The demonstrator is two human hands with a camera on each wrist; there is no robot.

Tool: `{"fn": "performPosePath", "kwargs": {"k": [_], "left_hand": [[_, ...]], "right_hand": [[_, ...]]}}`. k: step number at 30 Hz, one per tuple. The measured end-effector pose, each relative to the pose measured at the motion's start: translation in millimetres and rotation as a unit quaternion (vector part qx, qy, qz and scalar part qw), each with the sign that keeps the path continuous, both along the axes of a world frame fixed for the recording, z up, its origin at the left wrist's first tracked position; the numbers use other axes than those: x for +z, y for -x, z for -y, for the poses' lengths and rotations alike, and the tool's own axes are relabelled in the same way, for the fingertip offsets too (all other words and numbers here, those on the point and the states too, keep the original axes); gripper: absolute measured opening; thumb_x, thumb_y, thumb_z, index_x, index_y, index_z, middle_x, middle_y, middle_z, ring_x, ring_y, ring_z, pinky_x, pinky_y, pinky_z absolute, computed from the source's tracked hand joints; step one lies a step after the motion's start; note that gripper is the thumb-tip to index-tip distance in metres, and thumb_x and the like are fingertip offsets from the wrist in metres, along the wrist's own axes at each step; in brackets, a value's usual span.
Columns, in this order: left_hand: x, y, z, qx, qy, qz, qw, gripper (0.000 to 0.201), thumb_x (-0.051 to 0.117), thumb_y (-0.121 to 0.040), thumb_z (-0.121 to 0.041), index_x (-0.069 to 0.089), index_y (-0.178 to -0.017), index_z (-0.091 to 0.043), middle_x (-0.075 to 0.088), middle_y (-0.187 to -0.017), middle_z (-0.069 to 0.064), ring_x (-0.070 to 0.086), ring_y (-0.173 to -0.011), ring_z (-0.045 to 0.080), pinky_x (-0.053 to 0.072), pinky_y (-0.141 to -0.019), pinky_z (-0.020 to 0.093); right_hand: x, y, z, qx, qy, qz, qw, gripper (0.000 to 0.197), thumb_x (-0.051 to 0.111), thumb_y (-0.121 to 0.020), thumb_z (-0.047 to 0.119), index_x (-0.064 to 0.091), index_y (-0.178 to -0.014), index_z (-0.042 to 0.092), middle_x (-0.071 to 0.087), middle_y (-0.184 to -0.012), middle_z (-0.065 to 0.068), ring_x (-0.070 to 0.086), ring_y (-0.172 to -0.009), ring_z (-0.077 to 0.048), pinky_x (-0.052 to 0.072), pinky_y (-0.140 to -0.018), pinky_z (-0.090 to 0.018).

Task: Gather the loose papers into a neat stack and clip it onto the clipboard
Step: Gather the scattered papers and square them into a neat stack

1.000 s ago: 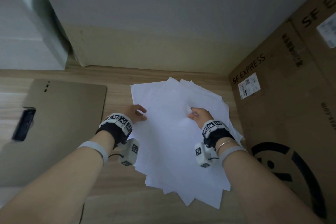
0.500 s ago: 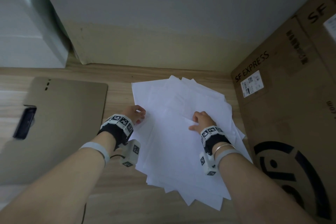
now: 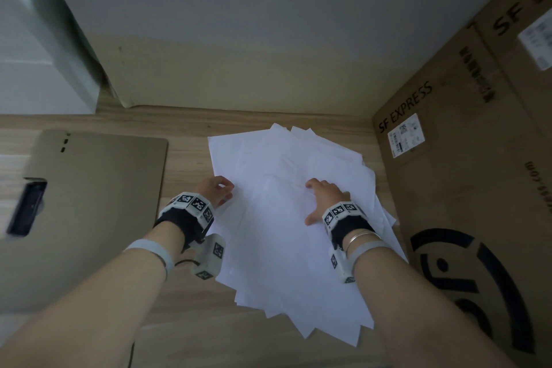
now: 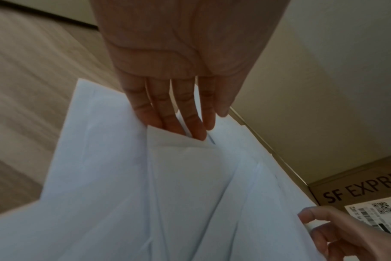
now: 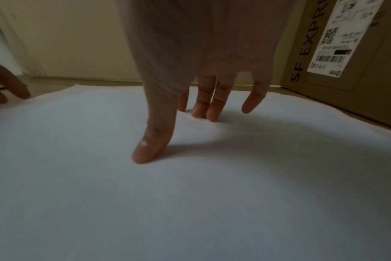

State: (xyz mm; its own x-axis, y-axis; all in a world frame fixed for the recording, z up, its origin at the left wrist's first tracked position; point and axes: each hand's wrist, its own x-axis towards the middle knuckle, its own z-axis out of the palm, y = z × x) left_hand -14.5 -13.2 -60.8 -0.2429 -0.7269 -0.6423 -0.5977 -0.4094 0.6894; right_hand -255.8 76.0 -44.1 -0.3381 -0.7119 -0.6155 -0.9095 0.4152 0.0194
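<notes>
Several loose white papers [image 3: 283,248] lie fanned out on the wooden surface between my hands. My left hand [image 3: 218,191] is at their left edge. In the left wrist view its straight fingers [image 4: 179,123] slip in between the sheets [image 4: 179,194]. My right hand [image 3: 325,200] rests spread on top of the pile. The right wrist view shows its thumb [image 5: 150,151] and fingertips [image 5: 203,111] pressing the top sheet [image 5: 190,194]. The tan clipboard [image 3: 95,203] lies to the left, apart from the papers, its black clip [image 3: 27,209] at its left end.
Brown SF EXPRESS cardboard boxes [image 3: 463,182] stand close along the right side of the papers. A pale wall [image 3: 239,39] rises behind, and a white panel [image 3: 30,63] at the back left. Bare wood [image 3: 185,329] shows in front.
My right hand, which held a raised sheet, has laid it down and now presses flat on the pile, a little nearer to me. The left hand has hardly moved.
</notes>
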Motion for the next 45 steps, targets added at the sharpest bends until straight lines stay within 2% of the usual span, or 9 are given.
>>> {"fn": "performPosePath", "kwargs": {"k": [7, 13, 17, 24, 29, 34, 37, 40, 45], "left_hand": [[-2, -2, 1, 0.01, -0.016, -0.017, 1.0, 0.021, 0.049, -0.093, -0.01, 0.056, -0.073, -0.013, 0.055, -0.065, -0.001, 0.048, -0.055, 0.011, 0.036, -0.049, 0.018], [4, -10, 4, 0.014, -0.008, -0.013, 1.0, 0.027, 0.046, -0.094, -0.008, 0.055, -0.07, -0.017, 0.056, -0.076, 0.008, 0.045, -0.054, 0.014, 0.041, -0.042, 0.013], [6, -14, 9, 0.029, 0.028, -0.022, 0.999, 0.029, 0.052, -0.092, -0.017, 0.059, -0.117, -0.003, 0.062, -0.116, 0.021, 0.062, -0.097, 0.033, 0.051, -0.092, 0.04], [29, -7, 7, 0.065, -0.073, -0.164, 0.982, 0.052, 0.057, -0.089, -0.024, 0.042, -0.136, -0.009, 0.054, -0.132, 0.02, 0.057, -0.111, 0.033, 0.042, -0.106, 0.046], [27, -14, 10, 0.085, -0.076, -0.132, 0.985, 0.075, 0.08, -0.054, -0.029, 0.055, -0.122, -0.007, 0.062, -0.122, 0.018, 0.059, -0.113, 0.037, 0.045, -0.1, 0.054], [20, -34, 10, 0.091, -0.084, -0.062, 0.99, 0.049, 0.069, -0.08, -0.002, 0.053, -0.126, 0.004, 0.057, -0.13, 0.025, 0.055, -0.119, 0.04, 0.042, -0.104, 0.052], [17, -42, 11, 0.077, -0.039, -0.01, 0.996, 0.05, 0.06, -0.085, 0.002, 0.047, -0.133, 0.003, 0.051, -0.137, 0.022, 0.05, -0.125, 0.038, 0.038, -0.107, 0.045], [18, -51, 12, 0.087, 0.004, 0.038, 0.995, 0.049, 0.055, -0.088, 0.001, 0.046, -0.136, 0.0, 0.052, -0.137, 0.02, 0.05, -0.125, 0.037, 0.038, -0.103, 0.039], [14, -62, 12, 0.094, 0.003, 0.072, 0.993, 0.052, 0.057, -0.088, -0.004, 0.043, -0.138, -0.005, 0.054, -0.136, 0.02, 0.052, -0.122, 0.038, 0.04, -0.1, 0.039]], "right_hand": [[-1, -1, 1, 0.034, -0.013, -0.053, 0.998, 0.076, 0.076, -0.065, 0.047, 0.047, -0.13, 0.021, 0.047, -0.13, -0.003, 0.039, -0.126, -0.027, 0.037, -0.101, -0.042], [-1, 16, -6, -0.125, 0.108, 0.119, 0.979, 0.027, 0.064, -0.086, 0.018, 0.063, -0.111, 0.009, 0.063, -0.109, -0.006, 0.059, -0.106, -0.024, 0.044, -0.085, -0.025], [13, 28, -2, -0.223, 0.238, 0.173, 0.929, 0.016, 0.056, -0.09, 0.011, 0.061, -0.075, 0.009, 0.056, -0.075, -0.006, 0.049, -0.081, -0.018, 0.034, -0.073, -0.023], [12, 9, 23, -0.351, 0.338, 0.27, 0.831, 0.027, 0.047, -0.094, 0.006, 0.06, -0.116, -0.003, 0.062, -0.104, -0.012, 0.054, -0.093, -0.02, 0.045, -0.087, -0.032], [2, -23, 28, -0.373, 0.311, 0.339, 0.805, 0.03, 0.043, -0.093, -0.004, 0.055, -0.121, -0.006, 0.057, -0.106, -0.009, 0.053, -0.096, -0.019, 0.041, -0.084, -0.027], [-10, -37, 16, -0.38, 0.244, 0.411, 0.792, 0.024, 0.044, -0.092, -0.006, 0.06, -0.109, 0.001, 0.061, -0.108, -0.012, 0.057, -0.093, -0.022, 0.05, -0.087, -0.036], [-12, -24, -1, -0.397, 0.256, 0.315, 0.823, 0.021, 0.051, -0.089, -0.002, 0.062, -0.105, 0.006, 0.063, -0.111, -0.018, 0.06, -0.09, -0.026, 0.049, -0.071, -0.024], [-11, 4, -24, -0.421, 0.225, 0.12, 0.871, 0.041, 0.062, -0.084, 0.012, 0.052, -0.124, 0.013, 0.05, -0.133, -0.015, 0.052, -0.118, -0.033, 0.043, -0.095, -0.034], [-5, 13, -51, -0.497, 0.083, 0.03, 0.863, 0.095, 0.074, -0.072, 0.042, 0.015, -0.145, 0.027, 0.013, -0.153, -0.012, 0.019, -0.139, -0.038, 0.026, -0.11, -0.052]]}}
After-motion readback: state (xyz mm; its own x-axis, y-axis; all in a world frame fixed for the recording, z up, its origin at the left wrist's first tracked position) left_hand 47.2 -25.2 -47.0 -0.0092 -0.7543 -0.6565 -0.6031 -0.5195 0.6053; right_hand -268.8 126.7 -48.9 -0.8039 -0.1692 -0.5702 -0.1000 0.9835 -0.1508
